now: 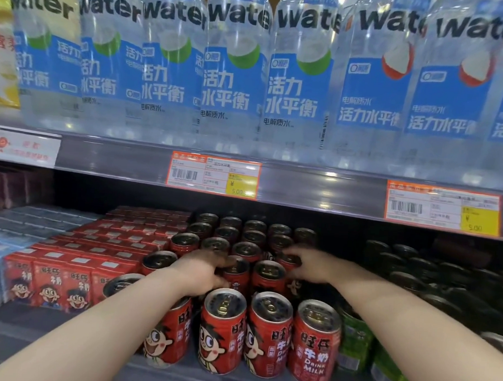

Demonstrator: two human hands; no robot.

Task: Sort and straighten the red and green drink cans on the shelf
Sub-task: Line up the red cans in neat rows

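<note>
Head cam: both hands are deep in the red cans (222, 328) on the shelf (234, 378). Left hand (208, 271) has its fingers wrapped on a second-row can, right hand (310, 266) has fingers curled over a can top further back. Front row below the fingers looks lined up already, I'd say. Green cans (356, 344), right of the fingers, look untouched, so roughly halfway.

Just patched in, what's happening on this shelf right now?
A person is reaching both bare arms into the lower shelf among the red milk-drink cans. The left hand and the right hand each rest on cans in the rows behind the front row. The front red cans stand upright, with green cans beside them on the right and red drink cartons on the left.
</note>
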